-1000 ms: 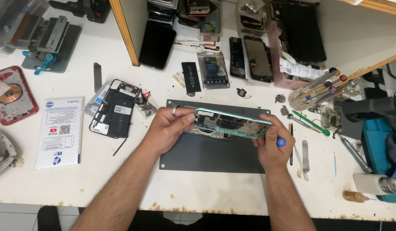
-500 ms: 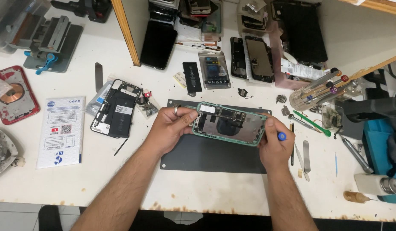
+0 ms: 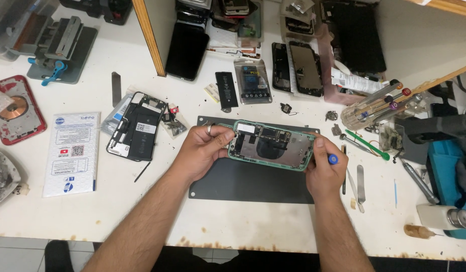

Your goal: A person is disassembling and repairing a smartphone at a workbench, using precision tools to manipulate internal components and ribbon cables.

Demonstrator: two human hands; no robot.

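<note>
An opened green phone housing [image 3: 273,146] with its circuit board and coil exposed is held flat over a dark grey work mat [image 3: 250,184]. My left hand [image 3: 203,148], with a ring on one finger, grips its left end. My right hand [image 3: 324,168] holds its right end and also keeps a blue-capped screwdriver [image 3: 333,159] tucked in the fingers.
Another opened phone with a black battery [image 3: 135,126] lies left of the mat. A red phone back [image 3: 14,108] and a white leaflet [image 3: 72,151] are further left. Loose batteries [image 3: 226,89], phone parts, a tool holder [image 3: 379,103], tweezers and pry tools [image 3: 360,181] crowd the back and right.
The green housing has been tilted from edge-on to lying flat, inside facing up. Both hands have shifted slightly with it.
</note>
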